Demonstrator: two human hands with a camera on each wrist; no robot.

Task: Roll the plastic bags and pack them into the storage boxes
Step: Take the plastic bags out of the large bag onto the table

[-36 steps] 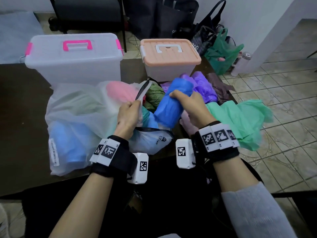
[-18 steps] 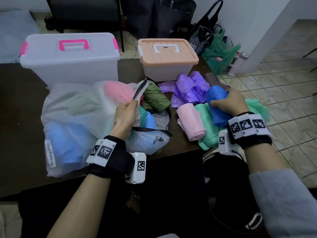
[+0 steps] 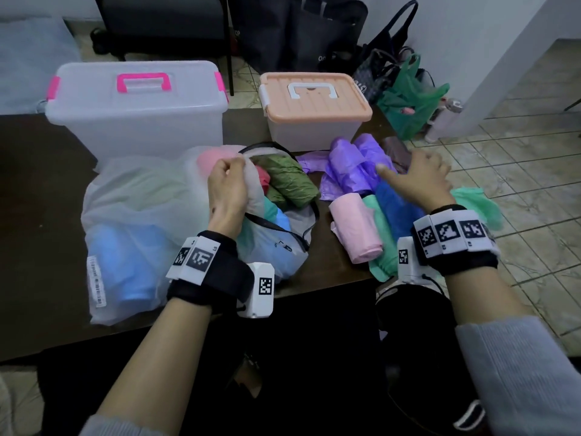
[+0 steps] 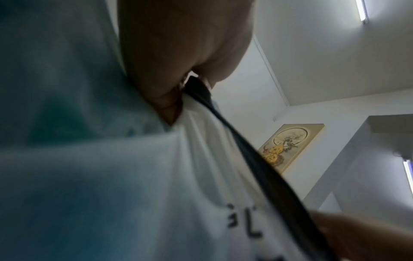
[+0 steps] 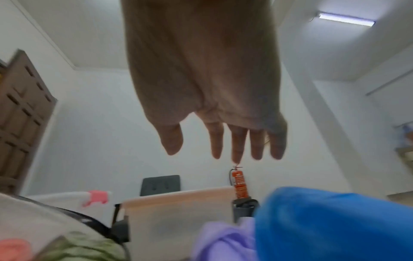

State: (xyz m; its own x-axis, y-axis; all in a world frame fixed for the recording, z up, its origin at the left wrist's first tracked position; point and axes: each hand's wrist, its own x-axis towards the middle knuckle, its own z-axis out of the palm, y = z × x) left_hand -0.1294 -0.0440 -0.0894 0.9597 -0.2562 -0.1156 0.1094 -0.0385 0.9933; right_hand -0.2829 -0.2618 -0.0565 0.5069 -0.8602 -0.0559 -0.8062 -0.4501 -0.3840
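My left hand [image 3: 227, 184] grips the black-edged rim of a white zip pouch [image 3: 284, 247] and holds its mouth up; in the left wrist view the fingers [image 4: 176, 74] pinch that rim [image 4: 248, 151]. An olive roll [image 3: 290, 180] lies inside the pouch. My right hand [image 3: 412, 174] hovers open with its fingers [image 5: 236, 141] straight, holding nothing, just above a blue rolled bag [image 3: 396, 206]. This blue rolled bag [image 5: 335, 226] lies on the table among the pink roll [image 3: 356, 229], green roll [image 3: 379, 237] and purple rolls [image 3: 355, 165].
Two lidded storage boxes stand at the back: a clear one with a pink handle [image 3: 138, 111] and a smaller one with a peach lid [image 3: 314, 102]. A big translucent sack [image 3: 135, 215] of bags lies at the left. The table edge [image 3: 330, 284] runs close to the rolls.
My right hand carried the blue roll from the pouch to the right, laid it beside the green roll and let go; it now hovers open. My left hand kept its grip on the pouch.
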